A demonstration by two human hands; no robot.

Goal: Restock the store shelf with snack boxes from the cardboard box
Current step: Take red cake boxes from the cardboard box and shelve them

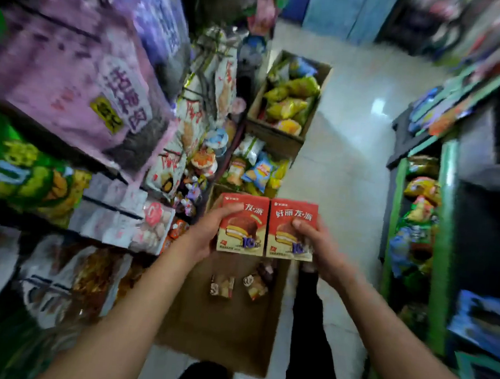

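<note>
Now we see two red snack boxes side by side above the cardboard box [216,330]: left hand [206,230] grips the left snack box [242,227], right hand [317,244] grips the right snack box [291,222], boxes touching.

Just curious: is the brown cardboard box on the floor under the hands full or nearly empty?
Nearly empty: the cardboard box shows mostly bare bottom, with a few small packets.
</note>
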